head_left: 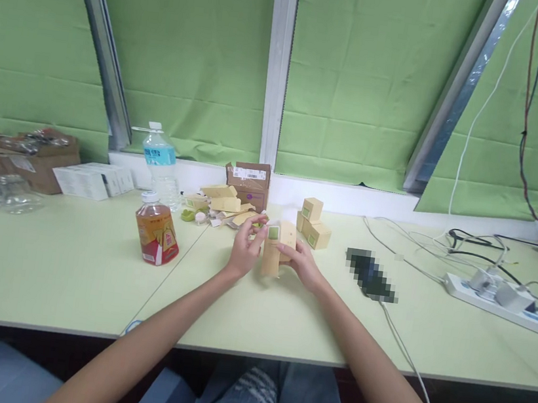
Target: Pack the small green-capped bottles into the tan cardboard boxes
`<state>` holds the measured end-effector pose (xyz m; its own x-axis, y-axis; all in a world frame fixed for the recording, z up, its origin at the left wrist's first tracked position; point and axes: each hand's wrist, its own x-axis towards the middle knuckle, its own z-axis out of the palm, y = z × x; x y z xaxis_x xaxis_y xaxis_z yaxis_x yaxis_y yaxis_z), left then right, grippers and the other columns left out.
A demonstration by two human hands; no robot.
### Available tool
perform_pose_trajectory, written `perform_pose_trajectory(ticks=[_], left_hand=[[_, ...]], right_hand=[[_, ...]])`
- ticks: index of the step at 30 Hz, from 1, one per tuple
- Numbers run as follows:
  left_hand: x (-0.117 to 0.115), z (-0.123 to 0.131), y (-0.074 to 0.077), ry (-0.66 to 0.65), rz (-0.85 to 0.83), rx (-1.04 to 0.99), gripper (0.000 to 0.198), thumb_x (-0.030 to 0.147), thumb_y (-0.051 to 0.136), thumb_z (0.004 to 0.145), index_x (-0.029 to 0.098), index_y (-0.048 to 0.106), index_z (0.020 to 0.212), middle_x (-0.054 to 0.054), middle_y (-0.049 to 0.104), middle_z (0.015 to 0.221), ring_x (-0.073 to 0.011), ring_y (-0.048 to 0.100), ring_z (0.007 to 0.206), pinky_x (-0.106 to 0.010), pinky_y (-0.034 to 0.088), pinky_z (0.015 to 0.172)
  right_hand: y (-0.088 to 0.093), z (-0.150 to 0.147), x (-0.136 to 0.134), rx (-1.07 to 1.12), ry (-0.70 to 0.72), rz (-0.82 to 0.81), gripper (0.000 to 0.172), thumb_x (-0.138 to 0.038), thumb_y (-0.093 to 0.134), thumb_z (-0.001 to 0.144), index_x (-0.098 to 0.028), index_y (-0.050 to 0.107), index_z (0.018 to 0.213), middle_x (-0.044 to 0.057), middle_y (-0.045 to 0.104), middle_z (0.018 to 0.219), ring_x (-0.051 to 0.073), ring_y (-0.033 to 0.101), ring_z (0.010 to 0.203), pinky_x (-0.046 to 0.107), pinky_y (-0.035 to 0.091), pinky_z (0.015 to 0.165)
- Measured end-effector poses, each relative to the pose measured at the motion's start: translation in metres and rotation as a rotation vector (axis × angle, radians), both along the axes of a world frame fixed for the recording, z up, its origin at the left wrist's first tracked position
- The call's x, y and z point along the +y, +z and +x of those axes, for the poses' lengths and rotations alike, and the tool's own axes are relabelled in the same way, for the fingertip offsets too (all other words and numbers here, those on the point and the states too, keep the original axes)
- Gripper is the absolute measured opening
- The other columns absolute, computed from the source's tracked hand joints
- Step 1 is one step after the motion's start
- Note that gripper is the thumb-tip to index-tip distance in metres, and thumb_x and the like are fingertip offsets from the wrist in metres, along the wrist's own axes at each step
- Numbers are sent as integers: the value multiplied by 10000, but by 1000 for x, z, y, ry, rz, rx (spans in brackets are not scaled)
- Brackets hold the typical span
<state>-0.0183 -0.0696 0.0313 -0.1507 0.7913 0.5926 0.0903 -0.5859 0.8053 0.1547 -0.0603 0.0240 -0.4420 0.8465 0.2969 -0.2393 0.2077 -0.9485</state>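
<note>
A small tan cardboard box (272, 249), partly unfolded and with a green square label, is held up over the table's middle. My right hand (304, 265) grips it from the right, thumb on its front. Close to its upper left is my left hand (246, 246), with thumb and fingers pinched together; what they hold, if anything, is too small to make out. Several small tan boxes (319, 235) are stacked just behind my right hand. Behind my left hand lies a pile of flattened tan cardboard pieces (226, 204), with small green items (188, 215) beside it.
A bottle of orange-brown drink (158, 233) and a water bottle (161, 174) stand to the left. An open brown box (254, 196) is at the back. Rightward lie a blurred dark phone (372, 276), cables and a white power strip (507, 309).
</note>
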Motion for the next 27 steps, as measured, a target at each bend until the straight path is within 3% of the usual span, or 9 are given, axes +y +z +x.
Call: perform_pose_trajectory(ticks=[2,5,8,10,13,17,22,27], left_hand=[[2,-2,-1,13,-11,-3,468,517,648,894,207,626,1244,-129,639,1246,-214,649,961,-231,505,569],[4,-4,-1,-67,-45,-28,496,490,679,882,201,609,1279,-119,686,1195,-236,659,1056,-283,547,745],[6,-4,-1,-186,-75,-57,597,466,735,850,186,541,1340,-86,725,1040,-224,690,994,-327,534,863],[6,-4,-1,-192,-77,-67,664,456,778,816,187,500,1356,-64,717,984,-210,695,941,-323,533,841],[7,-3,-1,-76,-63,-60,690,445,827,769,201,485,1316,-60,701,980,-211,677,964,-285,529,766],[8,-2,-1,35,-96,-58,723,477,861,718,212,471,1265,-77,695,986,-219,659,926,-242,513,616],[8,-2,-6,-3,-150,4,719,511,861,709,226,458,1232,-73,676,958,-222,644,908,-162,429,447],[6,-3,-3,-142,-172,-22,605,618,683,852,209,472,1245,-83,691,1008,-186,648,802,-191,475,445]], right_hand=[[0,1,0,-25,70,-45,483,-529,703,808,-246,701,1200,84,751,1116,276,703,1020,381,596,793],[-2,2,-1,-87,115,-92,471,-524,648,828,-237,714,1195,92,763,1054,283,709,1009,386,590,794],[-4,1,0,-73,147,-131,468,-501,668,813,-229,719,1191,92,765,1035,284,712,997,387,592,792],[-6,1,1,-35,164,-150,465,-503,690,809,-230,720,1184,91,767,1040,282,715,998,382,594,793],[-7,0,4,-10,128,-155,497,-576,662,845,-251,702,1220,87,760,1102,279,720,1022,380,596,799],[-8,-1,5,-41,-71,-52,557,-587,707,836,-316,632,1317,53,715,1239,265,681,1147,375,584,872],[-10,-5,3,-17,-209,135,723,-560,755,813,-285,514,1437,88,688,1215,237,688,1068,390,559,923],[-11,-5,1,12,-224,178,588,-550,740,835,-261,589,1324,75,687,1139,212,689,932,336,561,797]])
